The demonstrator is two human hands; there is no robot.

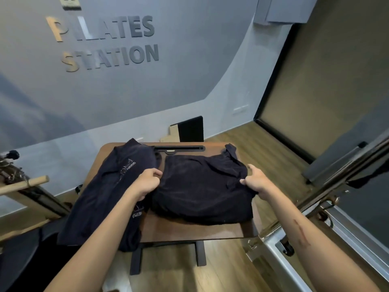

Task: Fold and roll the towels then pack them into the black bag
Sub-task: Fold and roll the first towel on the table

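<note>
A dark navy towel point(202, 190) lies folded into a rough square on the small brown table point(189, 230). My left hand point(147, 182) pinches its left edge and my right hand point(255, 179) grips its right edge. A second dark towel point(111, 192) with white lettering stretches along the table's left side and hangs over the front edge. I cannot tell which dark item is the black bag; a strap-like loop point(230, 151) pokes up at the far right corner of the folded cloth.
The table has a dark slot point(179, 148) along its far edge. Metal exercise frames stand to the right point(315, 207) and a wooden bar point(23, 184) to the left. A black panel point(190, 129) leans on the grey wall.
</note>
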